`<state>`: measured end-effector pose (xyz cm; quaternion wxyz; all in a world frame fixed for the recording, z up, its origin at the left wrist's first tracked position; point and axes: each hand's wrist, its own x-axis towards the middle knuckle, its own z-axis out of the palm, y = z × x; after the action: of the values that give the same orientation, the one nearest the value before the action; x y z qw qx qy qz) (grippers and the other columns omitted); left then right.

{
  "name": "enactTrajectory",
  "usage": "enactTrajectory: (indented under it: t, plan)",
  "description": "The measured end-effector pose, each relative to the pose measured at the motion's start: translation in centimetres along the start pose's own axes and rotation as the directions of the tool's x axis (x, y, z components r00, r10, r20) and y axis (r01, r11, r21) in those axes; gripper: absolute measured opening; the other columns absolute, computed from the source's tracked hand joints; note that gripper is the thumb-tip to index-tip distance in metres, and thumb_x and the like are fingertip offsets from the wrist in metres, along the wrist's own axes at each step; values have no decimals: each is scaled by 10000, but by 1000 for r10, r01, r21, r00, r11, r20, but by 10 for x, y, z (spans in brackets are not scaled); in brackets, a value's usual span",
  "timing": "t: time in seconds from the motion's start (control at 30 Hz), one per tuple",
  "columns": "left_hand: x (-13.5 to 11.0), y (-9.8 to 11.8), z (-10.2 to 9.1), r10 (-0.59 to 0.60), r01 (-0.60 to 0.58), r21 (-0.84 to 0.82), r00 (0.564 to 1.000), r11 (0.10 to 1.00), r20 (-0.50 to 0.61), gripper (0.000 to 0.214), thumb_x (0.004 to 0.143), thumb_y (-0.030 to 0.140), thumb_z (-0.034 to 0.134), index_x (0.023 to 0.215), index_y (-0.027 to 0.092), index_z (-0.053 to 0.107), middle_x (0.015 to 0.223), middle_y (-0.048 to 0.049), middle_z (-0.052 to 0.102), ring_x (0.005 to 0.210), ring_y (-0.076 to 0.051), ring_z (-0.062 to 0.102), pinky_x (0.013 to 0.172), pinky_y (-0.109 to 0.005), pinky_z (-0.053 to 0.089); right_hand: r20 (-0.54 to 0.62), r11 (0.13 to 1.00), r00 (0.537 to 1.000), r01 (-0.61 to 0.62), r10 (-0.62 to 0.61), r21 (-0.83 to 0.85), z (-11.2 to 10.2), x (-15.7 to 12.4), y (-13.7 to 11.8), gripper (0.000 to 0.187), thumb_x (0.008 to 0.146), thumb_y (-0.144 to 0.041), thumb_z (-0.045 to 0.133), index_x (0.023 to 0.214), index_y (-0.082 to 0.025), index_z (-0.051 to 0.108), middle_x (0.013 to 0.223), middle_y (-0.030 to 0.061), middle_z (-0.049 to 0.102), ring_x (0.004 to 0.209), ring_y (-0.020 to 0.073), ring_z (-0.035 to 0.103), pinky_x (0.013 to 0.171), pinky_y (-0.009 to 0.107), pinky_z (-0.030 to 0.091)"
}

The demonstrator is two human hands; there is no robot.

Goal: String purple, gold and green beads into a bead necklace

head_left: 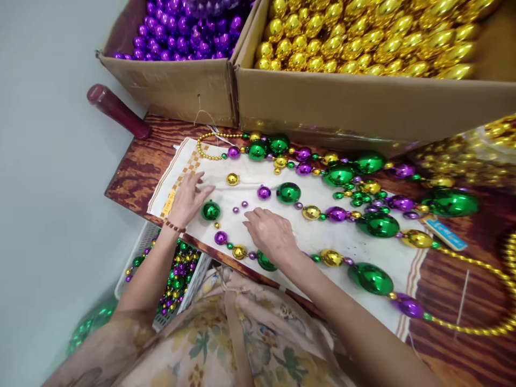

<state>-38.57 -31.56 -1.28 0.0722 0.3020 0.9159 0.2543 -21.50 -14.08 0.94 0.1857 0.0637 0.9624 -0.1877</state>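
My left hand (187, 199) rests on a white cloth (355, 247) with its fingers spread, right beside a loose green ball (210, 210). My right hand (269, 232) lies on the cloth, fingers stretched toward two tiny purple beads (241, 207). Loose gold (232, 179), purple (264, 192) and large green (288, 192) balls lie just beyond my hands. A strung strand of green, gold and purple balls (371, 278) runs under my right wrist. More strands (338, 174) lie across the far side of the cloth.
A cardboard box of purple balls (177, 80) and another of gold balls (363, 102) stand at the back of the wooden table (451, 279). A dark red cylinder (116, 110) lies on the floor at left. A white basket of beads (177, 279) sits below the table edge.
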Motion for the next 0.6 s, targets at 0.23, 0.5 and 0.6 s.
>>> enactTrajectory:
  t: [0.23, 0.5, 0.6]
  plan:
    - [-56, 0, 1, -157, 170, -60, 973, 984, 170, 785, 814, 558, 685, 1445, 176, 415, 1163, -117, 606, 887, -202, 628, 865, -388, 525, 75, 993, 996, 49, -57, 107, 0, 28, -23, 302, 1027, -296, 360, 1168, -213, 614, 1188, 105, 652, 1008, 230, 669, 784, 311, 480]
    - [-34, -9, 10, -270, 255, -296, 963, 921, -9, 587, 842, 528, 656, 1314, 189, 573, 1126, -103, 666, 863, -186, 639, 812, -351, 539, 79, 997, 997, 20, -26, 76, 1, 30, -18, 322, 1033, -318, 337, 1178, -222, 608, 1167, 95, 654, 1006, 243, 677, 784, 322, 484]
    - [-25, -22, 16, -293, 247, -375, 954, 894, -70, 559, 860, 520, 632, 1308, 189, 581, 1141, -109, 670, 863, -187, 651, 788, -338, 543, 94, 997, 995, 7, -14, 78, 0, 30, -18, 321, 1031, -311, 343, 1188, -215, 606, 1183, 92, 653, 1004, 232, 678, 790, 308, 478]
